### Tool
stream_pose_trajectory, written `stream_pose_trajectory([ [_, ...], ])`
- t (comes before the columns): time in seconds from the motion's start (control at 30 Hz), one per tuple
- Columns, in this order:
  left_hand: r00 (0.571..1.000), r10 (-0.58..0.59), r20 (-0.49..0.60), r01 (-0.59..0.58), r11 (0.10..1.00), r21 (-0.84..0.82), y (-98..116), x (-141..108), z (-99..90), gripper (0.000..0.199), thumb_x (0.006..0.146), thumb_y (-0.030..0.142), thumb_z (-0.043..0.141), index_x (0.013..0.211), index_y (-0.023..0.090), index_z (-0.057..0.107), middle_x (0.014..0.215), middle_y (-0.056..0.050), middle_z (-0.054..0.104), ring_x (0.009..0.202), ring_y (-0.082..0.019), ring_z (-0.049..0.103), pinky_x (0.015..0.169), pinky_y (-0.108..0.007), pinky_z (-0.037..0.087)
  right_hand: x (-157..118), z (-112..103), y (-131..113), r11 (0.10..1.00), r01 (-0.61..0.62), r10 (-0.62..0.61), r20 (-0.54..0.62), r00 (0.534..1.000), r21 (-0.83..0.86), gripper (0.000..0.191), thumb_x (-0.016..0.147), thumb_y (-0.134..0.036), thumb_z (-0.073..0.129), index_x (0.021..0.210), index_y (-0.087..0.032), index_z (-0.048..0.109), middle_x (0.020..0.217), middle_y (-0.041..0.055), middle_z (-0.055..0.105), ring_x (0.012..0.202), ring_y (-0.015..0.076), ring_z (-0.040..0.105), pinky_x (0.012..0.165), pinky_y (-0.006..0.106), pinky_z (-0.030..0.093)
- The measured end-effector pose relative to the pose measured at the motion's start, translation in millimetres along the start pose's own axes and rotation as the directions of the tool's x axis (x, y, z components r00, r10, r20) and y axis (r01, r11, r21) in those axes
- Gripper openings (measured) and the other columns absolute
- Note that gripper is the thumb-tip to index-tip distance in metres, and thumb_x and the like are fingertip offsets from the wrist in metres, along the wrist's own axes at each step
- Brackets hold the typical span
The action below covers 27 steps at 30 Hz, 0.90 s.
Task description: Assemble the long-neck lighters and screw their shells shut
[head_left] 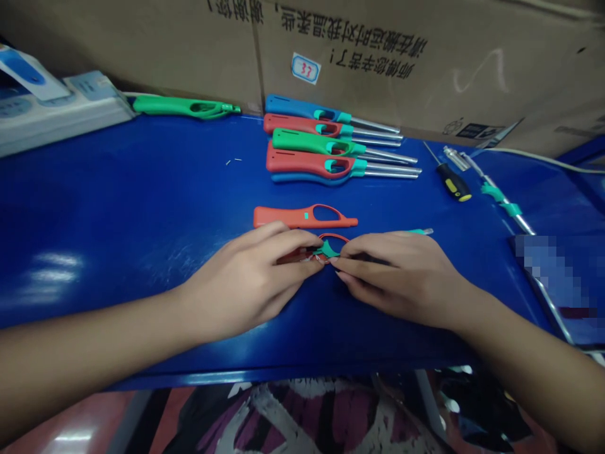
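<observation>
A red lighter casing half (pixel 335 236) lies on the blue table between my hands, with a teal trigger (pixel 327 250) and thin wires showing in its loop. My left hand (pixel 255 277) is closed with thumb and fingertips on the casing, just left of the trigger. On the other side, my right hand (pixel 401 271) grips the casing's front end, and its fingers hide most of that part. A second, orange-red casing half (pixel 283 217) lies just beyond my fingers. Past my right knuckles, a teal and silver tip (pixel 423 231) sticks out.
Finished-looking stick lighters (pixel 302 161) are stacked farther back. A green lighter (pixel 174 106) lies by a power strip (pixel 61 107). To the right are a screwdriver (pixel 454 183) and metal tubes (pixel 510 208). Tiny screws (pixel 235 160) lie mid-table; a cardboard box (pixel 189 57) borders the back.
</observation>
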State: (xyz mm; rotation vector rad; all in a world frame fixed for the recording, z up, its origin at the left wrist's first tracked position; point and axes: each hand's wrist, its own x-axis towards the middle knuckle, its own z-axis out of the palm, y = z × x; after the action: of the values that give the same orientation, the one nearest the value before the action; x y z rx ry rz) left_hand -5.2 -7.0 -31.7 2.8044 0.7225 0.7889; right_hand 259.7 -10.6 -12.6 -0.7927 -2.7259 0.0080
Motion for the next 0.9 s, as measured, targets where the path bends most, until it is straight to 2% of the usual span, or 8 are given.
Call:
stream_pose_trajectory([
  [0.23,1.000,-0.011,-0.010,0.011,1.000,-0.023,-0.3,-0.1,1.4,0.024,0.099,0.015,0.061,0.119,0.016,0.073,0.123,-0.012,0.069,0.108,-0.025,0.066,0.093,-0.039,0.057,-2.2,2.4,1.1,0.998,-0.031,0.031,0.004,1.000,0.054,0.015,0.100,-0.025,0.058,0.108,-0.024,0.071,0.106,0.0010,0.076,0.088,0.0139,0.069,0.074,0.028,0.047],
  [0.4,1.000,-0.025,-0.016,0.024,0.999,-0.028,-0.5,-0.9,3.0,0.024,0.098,0.015,0.062,0.119,0.016,0.073,0.122,-0.012,0.069,0.107,-0.025,0.066,0.091,-0.039,0.057,0.3,2.6,-1.8,0.989,-0.083,0.083,0.004,0.997,0.122,0.015,0.100,-0.023,0.058,0.105,-0.022,0.072,0.102,0.0023,0.075,0.084,0.0136,0.067,0.069,0.028,0.046],
  [0.67,0.999,-0.017,-0.038,0.015,0.998,-0.062,-0.9,-0.4,2.9,0.023,0.097,0.013,0.064,0.118,0.016,0.073,0.123,-0.012,0.069,0.106,-0.024,0.067,0.090,-0.037,0.057,4.8,2.0,-7.5,0.956,-0.161,0.160,0.025,0.987,0.244,0.021,0.101,-0.022,0.055,0.095,-0.018,0.075,0.096,0.0035,0.073,0.082,0.0129,0.067,0.070,0.027,0.049],
  [0.73,0.999,-0.014,-0.033,0.012,0.998,-0.063,-1.1,-0.2,2.8,0.024,0.096,0.013,0.064,0.118,0.016,0.073,0.124,-0.012,0.069,0.106,-0.024,0.066,0.091,-0.037,0.057,4.9,2.5,-7.4,0.955,-0.164,0.162,0.029,0.986,0.248,0.021,0.101,-0.023,0.055,0.095,-0.018,0.075,0.095,0.0031,0.073,0.081,0.0127,0.067,0.069,0.027,0.048],
  [0.9,1.000,-0.016,-0.024,0.015,0.999,-0.051,-0.7,-0.3,2.3,0.024,0.096,0.013,0.065,0.119,0.015,0.073,0.124,-0.012,0.068,0.109,-0.024,0.066,0.094,-0.037,0.057,2.6,3.3,-6.1,0.976,-0.117,0.127,-0.044,0.991,0.186,0.017,0.100,-0.022,0.058,0.100,-0.019,0.075,0.099,0.0017,0.074,0.083,0.0126,0.067,0.069,0.027,0.048],
])
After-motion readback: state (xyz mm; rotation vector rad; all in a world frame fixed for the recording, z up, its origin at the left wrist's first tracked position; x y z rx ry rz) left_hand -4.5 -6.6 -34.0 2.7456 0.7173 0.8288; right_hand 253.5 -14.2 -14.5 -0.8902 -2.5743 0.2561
